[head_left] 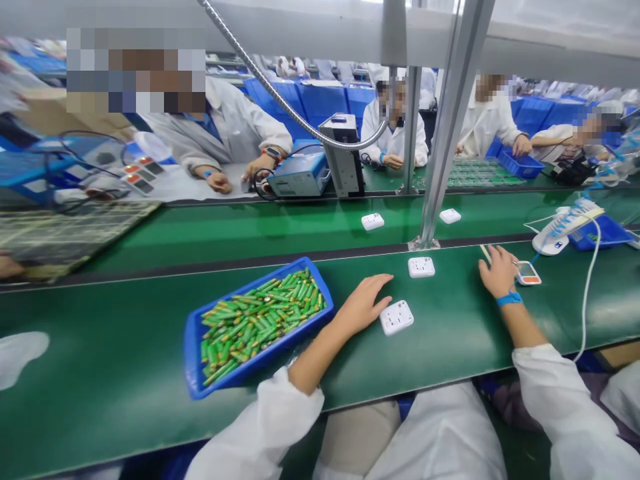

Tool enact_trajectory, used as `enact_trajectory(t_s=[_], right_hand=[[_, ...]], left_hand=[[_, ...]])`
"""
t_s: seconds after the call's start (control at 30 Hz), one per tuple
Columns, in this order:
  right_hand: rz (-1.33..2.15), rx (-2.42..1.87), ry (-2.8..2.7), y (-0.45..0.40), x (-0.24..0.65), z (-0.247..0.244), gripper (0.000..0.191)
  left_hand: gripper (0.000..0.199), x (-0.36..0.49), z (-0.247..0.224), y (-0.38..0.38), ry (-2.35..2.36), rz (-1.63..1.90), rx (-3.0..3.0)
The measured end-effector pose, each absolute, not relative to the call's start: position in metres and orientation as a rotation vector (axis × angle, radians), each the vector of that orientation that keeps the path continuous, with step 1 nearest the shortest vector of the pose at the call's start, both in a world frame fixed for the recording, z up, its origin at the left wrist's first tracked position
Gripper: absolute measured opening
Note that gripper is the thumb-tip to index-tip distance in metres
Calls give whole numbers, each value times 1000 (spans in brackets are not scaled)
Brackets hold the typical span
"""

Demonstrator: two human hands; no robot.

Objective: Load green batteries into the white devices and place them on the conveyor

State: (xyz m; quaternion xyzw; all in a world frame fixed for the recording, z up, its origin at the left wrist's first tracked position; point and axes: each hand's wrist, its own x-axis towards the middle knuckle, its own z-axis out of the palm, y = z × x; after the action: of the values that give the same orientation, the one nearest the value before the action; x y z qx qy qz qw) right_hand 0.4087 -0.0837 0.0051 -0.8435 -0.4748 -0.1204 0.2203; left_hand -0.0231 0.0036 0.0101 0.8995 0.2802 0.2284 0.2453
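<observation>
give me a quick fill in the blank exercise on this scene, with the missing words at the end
The blue tray holds many small cylinders, mostly ____ with gold-coloured ends.
The tray lies to the ____ of the left hand.
The square device right beside the left hand is ____.
The right hand has a wrist band coloured ____.

Missing words: green; left; white; blue

Green work surface [145,333] running across the foreground. Green belt [280,223] lying beyond, dark edging between. Metal post [447,127] rising, slightly tilted. Blue bins [323,100] lining the background. Overhead white panel [310,30] spanning the top.
</observation>
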Motion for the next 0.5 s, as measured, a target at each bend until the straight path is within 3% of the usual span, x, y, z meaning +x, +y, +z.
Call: enact_trajectory(t_s=[0.13,0.27,0.37,0.5], right_hand=[[-265,-2148,-1394,11,380,-5,63],[-235,-2175,-1375,95,381,-20,72],[-171,-2239,-1360,143,394,-29,81],[-63,-2288,-1414,177,408,-35,66]], left_hand=[[53,-27,55,24,809,597,2480],[56,-30,87,104,960,454,2540],[61,-29,81,185,1090,275,2576],[77,-22,43,273,1249,75,2601]])
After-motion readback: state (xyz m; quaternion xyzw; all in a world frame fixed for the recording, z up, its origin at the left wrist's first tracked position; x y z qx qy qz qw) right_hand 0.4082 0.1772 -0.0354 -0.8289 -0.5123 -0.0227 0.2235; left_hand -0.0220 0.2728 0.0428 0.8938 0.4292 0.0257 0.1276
